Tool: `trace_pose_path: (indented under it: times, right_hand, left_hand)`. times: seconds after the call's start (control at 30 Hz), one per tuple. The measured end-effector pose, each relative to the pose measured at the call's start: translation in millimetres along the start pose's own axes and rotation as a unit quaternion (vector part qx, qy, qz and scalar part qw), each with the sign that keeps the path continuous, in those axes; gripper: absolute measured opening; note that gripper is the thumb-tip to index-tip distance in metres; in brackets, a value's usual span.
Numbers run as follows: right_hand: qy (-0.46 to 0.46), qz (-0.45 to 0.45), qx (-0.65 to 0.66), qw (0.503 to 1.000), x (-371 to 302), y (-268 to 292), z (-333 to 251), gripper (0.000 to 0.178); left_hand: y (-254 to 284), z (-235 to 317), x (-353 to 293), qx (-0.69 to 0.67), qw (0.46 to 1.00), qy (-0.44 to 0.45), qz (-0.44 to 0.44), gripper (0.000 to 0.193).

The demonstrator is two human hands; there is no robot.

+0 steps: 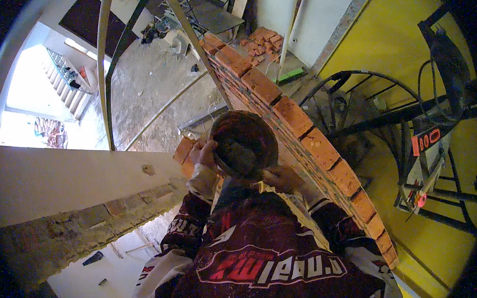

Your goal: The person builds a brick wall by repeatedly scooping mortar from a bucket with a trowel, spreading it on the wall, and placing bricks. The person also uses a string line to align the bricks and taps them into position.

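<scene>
In front of my chest I hold a round dark bucket [265, 131], seen from above, with a grey mass that looks like mortar in its bottom. My left hand [206, 155] grips its left rim with the fingers closed. At the lower right rim my right hand [284, 178] is closed on the bucket too; part of its grip is hidden. Just right of the bucket runs a brick wall [291, 115], its top course of orange bricks curving toward the lower right. Some orange bricks [184, 150] are beside my left hand.
Loose bricks [262, 44] are heaped beyond the wall. At the right stand a black metal frame [389, 115] and a yellow wall [400, 24]. Upright poles [104, 75] rise at the left. A rough, broken wall edge [84, 218] lies at the lower left.
</scene>
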State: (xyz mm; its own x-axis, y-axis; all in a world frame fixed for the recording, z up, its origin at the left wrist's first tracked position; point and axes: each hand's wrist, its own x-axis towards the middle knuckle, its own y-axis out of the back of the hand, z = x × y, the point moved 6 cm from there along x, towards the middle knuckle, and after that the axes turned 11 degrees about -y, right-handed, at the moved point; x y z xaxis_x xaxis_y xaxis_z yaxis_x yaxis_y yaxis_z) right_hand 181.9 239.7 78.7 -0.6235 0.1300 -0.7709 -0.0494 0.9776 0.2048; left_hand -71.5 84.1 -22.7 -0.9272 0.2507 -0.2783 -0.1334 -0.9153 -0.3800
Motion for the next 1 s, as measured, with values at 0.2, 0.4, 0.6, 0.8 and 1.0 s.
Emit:
trace_pose_path:
  times: [0.2,0.4,0.6,0.8,1.0]
  right_hand:
    - [0.046,0.066,-0.009,0.997,14,18,13,0.046]
    - [-0.055,0.025,0.017,0.998,45,25,21,0.042]
    - [-0.040,0.029,0.089,0.995,93,36,10,0.052]
    - [0.045,0.055,0.111,0.991,167,75,-27,0.056]
    - [0.102,0.165,0.052,0.980,261,138,-79,0.037]
  left_hand:
    - [6,-3,-10,0.146,0.985,-0.061,0.069,0.027]
    - [1,-3,4,0.178,0.979,-0.058,0.082,0.025]
    - [21,-18,4,0.168,0.981,-0.012,0.096,0.027]
    - [55,-16,-9,0.151,0.988,0.017,0.041,0.030]
    - [178,-25,-11,0.311,0.914,0.022,0.259,0.017]
